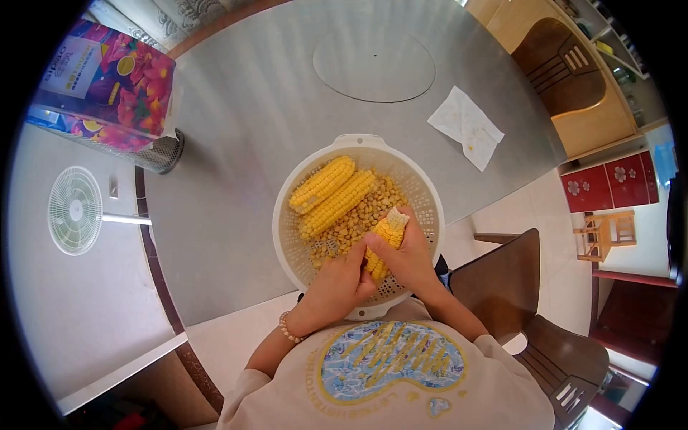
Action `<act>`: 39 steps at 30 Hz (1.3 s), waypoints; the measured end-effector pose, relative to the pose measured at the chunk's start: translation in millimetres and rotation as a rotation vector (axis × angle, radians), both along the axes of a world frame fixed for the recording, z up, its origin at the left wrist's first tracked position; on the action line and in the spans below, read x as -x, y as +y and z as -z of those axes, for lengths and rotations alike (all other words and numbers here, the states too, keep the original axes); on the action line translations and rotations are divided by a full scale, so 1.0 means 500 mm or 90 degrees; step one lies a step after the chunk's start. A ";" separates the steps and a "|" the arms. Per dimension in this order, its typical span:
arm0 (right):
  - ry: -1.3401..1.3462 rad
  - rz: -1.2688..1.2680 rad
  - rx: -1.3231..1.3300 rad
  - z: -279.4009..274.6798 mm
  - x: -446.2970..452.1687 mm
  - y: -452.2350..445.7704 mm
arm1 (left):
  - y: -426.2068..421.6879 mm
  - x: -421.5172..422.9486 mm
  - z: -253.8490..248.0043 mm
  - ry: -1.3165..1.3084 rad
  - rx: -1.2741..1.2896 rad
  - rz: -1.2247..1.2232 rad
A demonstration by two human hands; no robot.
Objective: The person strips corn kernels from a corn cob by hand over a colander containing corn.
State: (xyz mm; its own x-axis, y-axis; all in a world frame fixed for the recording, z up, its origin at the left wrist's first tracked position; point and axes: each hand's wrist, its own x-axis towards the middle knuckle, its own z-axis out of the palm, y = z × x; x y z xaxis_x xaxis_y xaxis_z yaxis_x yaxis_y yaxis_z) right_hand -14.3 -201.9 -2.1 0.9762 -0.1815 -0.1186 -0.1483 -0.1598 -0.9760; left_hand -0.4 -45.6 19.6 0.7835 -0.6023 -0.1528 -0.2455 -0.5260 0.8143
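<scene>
Both of my hands are closed around a partly shelled corn cob (388, 233), held tilted over the near right side of a white colander (284, 251). My right hand (411, 252) wraps the cob from the right, its thumb lying across the kernels. My left hand (342, 281) grips the lower end, its fingers partly hidden. The cob's upper tip is bare and pale. Inside the colander, two yellow corn cobs (337, 204) lie side by side at the left. Loose corn kernels (351, 231) cover much of the bottom.
The colander rests at the near edge of a grey table (236, 143). A crumpled white tissue (467, 129) lies to the right. At the far left stands a tissue pack (107, 86) in a mesh basket (168, 152). A brown chair (498, 287) is close on my right.
</scene>
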 end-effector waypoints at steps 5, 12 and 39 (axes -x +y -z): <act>0.002 0.006 -0.022 0.002 0.001 0.000 | 0.001 -0.002 -0.007 0.023 0.003 0.001; 0.006 0.052 -0.136 -0.033 -0.006 0.000 | 0.021 -0.011 -0.008 0.115 0.124 0.004; -0.010 0.031 -0.034 0.005 0.003 0.001 | 0.011 -0.011 -0.021 0.166 0.123 -0.063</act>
